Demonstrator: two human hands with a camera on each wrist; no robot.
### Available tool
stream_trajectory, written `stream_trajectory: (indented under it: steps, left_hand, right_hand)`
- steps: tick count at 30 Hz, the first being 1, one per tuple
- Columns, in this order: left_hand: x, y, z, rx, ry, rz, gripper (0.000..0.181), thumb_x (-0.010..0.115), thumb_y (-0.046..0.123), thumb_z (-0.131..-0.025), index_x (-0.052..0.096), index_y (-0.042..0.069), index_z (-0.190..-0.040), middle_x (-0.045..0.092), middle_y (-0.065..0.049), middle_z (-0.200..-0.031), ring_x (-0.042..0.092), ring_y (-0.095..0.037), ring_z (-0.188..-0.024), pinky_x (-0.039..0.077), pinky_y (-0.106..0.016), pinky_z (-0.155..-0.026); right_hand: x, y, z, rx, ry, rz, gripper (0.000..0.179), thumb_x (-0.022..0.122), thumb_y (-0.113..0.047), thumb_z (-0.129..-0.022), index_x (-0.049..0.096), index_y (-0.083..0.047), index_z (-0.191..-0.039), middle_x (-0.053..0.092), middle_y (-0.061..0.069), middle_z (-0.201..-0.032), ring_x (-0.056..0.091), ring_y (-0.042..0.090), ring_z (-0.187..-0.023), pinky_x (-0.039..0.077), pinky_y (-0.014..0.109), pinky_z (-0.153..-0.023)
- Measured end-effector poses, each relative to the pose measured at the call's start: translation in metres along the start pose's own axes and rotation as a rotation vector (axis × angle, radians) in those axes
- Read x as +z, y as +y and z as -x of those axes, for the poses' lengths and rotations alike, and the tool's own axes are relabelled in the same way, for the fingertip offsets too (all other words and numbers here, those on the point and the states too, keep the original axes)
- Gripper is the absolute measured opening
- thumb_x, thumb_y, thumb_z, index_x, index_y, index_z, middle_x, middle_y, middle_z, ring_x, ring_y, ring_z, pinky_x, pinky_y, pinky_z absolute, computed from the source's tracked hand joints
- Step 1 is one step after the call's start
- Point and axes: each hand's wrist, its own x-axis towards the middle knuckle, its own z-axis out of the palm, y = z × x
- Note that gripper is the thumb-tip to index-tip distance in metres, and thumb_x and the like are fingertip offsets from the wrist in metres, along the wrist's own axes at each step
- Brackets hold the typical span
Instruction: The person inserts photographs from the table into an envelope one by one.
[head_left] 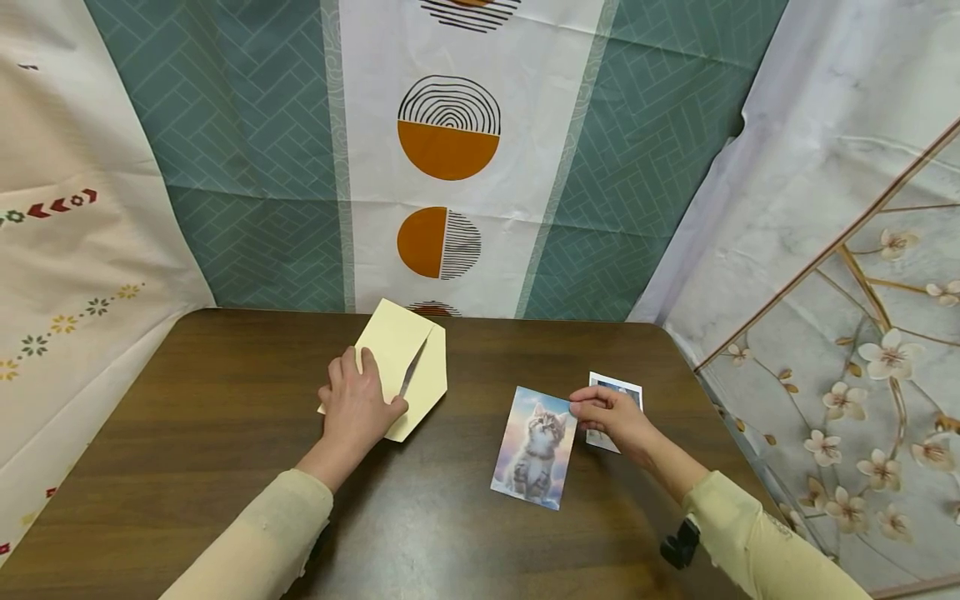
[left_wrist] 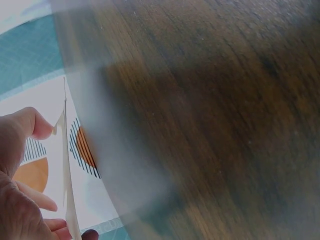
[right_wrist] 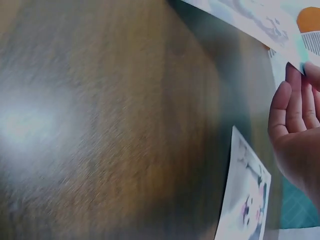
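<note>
My left hand (head_left: pixel 354 408) grips a pale yellow envelope (head_left: pixel 390 342) by its left side. The envelope's flap is raised, and a dark gap shows along its mouth. In the left wrist view the envelope (left_wrist: pixel 69 190) appears edge-on, with the thumb of my left hand (left_wrist: pixel 20 170) near its mouth. Between thumb and fingers, my right hand (head_left: pixel 611 417) pinches the upper right corner of a kitten card (head_left: pixel 536 450). That card (right_wrist: pixel 250 22) is lifted off the table in the right wrist view. Partly hidden beneath the right hand, a second picture card (right_wrist: pixel 245 200) lies on the table.
Brown wooden table (head_left: pixel 225 467) spans the front. A patterned cloth (head_left: pixel 420 50) hangs along its far edge. Light curtains stand at both sides, the right one (head_left: pixel 840 400) printed with flowers. A black strap device (head_left: pixel 681 543) is on the right wrist.
</note>
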Motion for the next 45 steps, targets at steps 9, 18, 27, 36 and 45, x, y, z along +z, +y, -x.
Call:
stream_trajectory:
  steps: [9,18,27,36,45]
  left_hand:
    - [-0.002,0.001,0.001,-0.001,-0.012,-0.001,0.091,0.079,0.029,-0.082,0.040,-0.018,-0.149,0.036,-0.038,-0.153,0.035,-0.057,-0.137,0.048,-0.072,-0.082]
    - [-0.001,0.001,0.000,0.000,0.001,-0.001,0.090,0.079,0.030,-0.082,0.042,-0.018,-0.148,0.037,-0.038,-0.152,0.037,-0.056,-0.136,0.048,-0.072,-0.081]
    - [-0.002,0.003,0.001,-0.008,-0.008,0.001,0.091,0.080,0.030,-0.081,0.041,-0.018,-0.148,0.037,-0.038,-0.152,0.037,-0.056,-0.136,0.048,-0.072,-0.082]
    - [-0.003,0.003,0.001,-0.023,-0.015,0.011,0.092,0.080,0.030,-0.081,0.041,-0.017,-0.149,0.036,-0.037,-0.152,0.035,-0.055,-0.137,0.047,-0.072,-0.084]
    - [-0.003,0.007,0.001,-0.023,-0.021,0.012,0.092,0.078,0.033,-0.084,0.040,-0.017,-0.151,0.036,-0.037,-0.155,0.035,-0.055,-0.139,0.047,-0.071,-0.085]
  right_hand:
    - [0.007,-0.011,-0.012,0.001,-0.004,-0.143,0.016,0.065,-0.006,-0.105,0.069,-0.002,-0.120,0.075,-0.006,-0.105,0.069,0.012,-0.092,0.059,0.032,-0.089]
    - [0.019,-0.023,-0.030,-0.014,-0.002,-0.197,0.016,0.065,-0.003,-0.104,0.070,0.000,-0.120,0.075,-0.003,-0.104,0.070,0.011,-0.090,0.061,0.030,-0.085]
    - [0.038,-0.044,-0.046,-0.032,-0.065,-0.196,0.016,0.066,-0.006,-0.104,0.071,-0.003,-0.119,0.075,-0.002,-0.105,0.073,0.014,-0.095,0.062,0.035,-0.087]
    - [0.066,-0.057,-0.064,-0.034,-0.101,-0.185,0.024,0.066,-0.007,-0.104,0.067,0.003,-0.125,0.073,-0.001,-0.107,0.072,0.015,-0.094,0.062,0.033,-0.086]
    - [0.095,-0.051,-0.093,-0.015,-0.100,-0.227,0.028,0.066,-0.004,-0.104,0.064,0.008,-0.129,0.072,0.002,-0.108,0.072,0.015,-0.095,0.062,0.032,-0.086]
